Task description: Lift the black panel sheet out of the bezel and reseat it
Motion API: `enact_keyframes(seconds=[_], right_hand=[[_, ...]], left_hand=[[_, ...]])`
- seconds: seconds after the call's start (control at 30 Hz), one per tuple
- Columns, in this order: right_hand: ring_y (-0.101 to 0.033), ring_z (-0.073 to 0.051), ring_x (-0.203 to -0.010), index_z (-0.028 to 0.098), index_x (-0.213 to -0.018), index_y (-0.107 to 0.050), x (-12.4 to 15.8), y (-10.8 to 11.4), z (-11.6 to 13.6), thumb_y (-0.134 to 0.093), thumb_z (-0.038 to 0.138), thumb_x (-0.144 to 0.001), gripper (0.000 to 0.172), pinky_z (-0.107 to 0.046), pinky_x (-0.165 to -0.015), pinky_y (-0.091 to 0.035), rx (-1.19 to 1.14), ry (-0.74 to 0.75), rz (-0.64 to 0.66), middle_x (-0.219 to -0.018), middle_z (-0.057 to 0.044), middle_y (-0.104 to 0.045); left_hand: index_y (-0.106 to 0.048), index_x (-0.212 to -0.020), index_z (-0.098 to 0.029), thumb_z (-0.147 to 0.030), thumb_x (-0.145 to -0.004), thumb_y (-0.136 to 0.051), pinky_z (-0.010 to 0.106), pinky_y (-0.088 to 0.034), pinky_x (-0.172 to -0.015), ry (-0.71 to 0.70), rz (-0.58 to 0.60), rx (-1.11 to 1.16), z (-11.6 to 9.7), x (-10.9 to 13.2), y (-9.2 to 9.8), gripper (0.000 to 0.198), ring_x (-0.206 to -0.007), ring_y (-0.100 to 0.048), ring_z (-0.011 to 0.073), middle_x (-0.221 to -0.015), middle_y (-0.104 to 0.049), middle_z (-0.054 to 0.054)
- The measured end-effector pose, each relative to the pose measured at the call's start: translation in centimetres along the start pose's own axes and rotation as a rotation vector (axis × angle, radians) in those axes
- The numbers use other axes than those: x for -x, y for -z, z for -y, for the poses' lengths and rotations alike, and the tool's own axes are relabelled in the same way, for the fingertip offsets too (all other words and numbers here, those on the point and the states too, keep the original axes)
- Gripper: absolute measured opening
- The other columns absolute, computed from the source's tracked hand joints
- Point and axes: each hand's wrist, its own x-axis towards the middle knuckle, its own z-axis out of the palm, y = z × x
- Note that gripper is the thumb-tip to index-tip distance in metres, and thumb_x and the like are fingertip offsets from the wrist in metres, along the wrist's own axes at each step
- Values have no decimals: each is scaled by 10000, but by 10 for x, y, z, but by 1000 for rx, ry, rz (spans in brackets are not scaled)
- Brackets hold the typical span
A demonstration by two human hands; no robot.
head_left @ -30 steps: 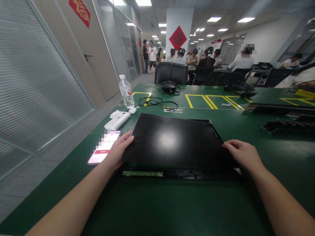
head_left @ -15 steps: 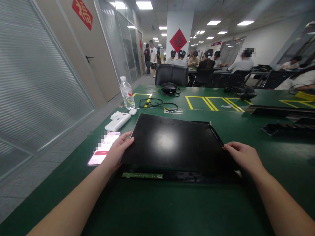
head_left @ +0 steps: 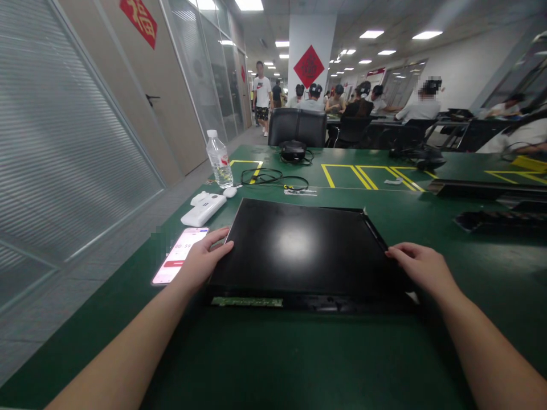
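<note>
A glossy black display panel [head_left: 307, 247] lies over a dark frame [head_left: 359, 304] on the green table, with a bright reflection in its middle. My left hand [head_left: 209, 253] grips the panel's left edge, thumb on top and fingers partly hidden beneath. At the opposite side, my right hand [head_left: 416, 265] pinches the right edge, where the panel and the frame's side rail meet. A green circuit board strip [head_left: 248, 302] shows along the near side, below the panel's front edge.
Left of the panel lie a lit phone [head_left: 182, 256] and a white device [head_left: 204, 209]; a water bottle [head_left: 219, 160] stands behind. A black cable [head_left: 273, 177] loops beyond the panel. Dark strip parts [head_left: 496, 219] lie right. People sit at far tables; one person [head_left: 262, 97] walks.
The panel's near edge has come slightly lower toward the frame, and its far right corner has shifted a little. Both hands keep their grip. The walking person in the background is nearer.
</note>
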Motion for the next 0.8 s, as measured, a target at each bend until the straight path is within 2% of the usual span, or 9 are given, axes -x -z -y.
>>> enact_keyframes(seconds=[0.13,0.27,0.8], right_hand=[[-666,-279,-719,274,-738,-801,1,0,0,-566,611,-718,411,-400,-664,-440,-10,16,-6,-721,-70,-755],[-666,-278,-688,272,-734,-808,1,1,0,-583,603,-714,400,-401,-642,-444,-18,10,-5,-698,-69,-749],[-705,-292,-731,255,-769,-822,-6,-4,-10,-646,593,-694,388,-405,-668,-483,-146,-49,20,-766,-79,-790]], left_hand=[[-870,-1124,-230,-530,-659,-859,546,-450,-1221,-52,-8,-130,6,-4,2,554,-1464,-574,431,-1502,-714,132],[-872,-1110,-233,-523,-701,-833,567,-444,-1227,-81,15,-215,10,-6,5,503,-1488,-549,433,-1504,-709,144],[-846,-1170,-191,-602,-761,-723,560,-514,-1157,-165,115,-430,28,-17,9,593,-1443,-581,437,-1545,-652,190]])
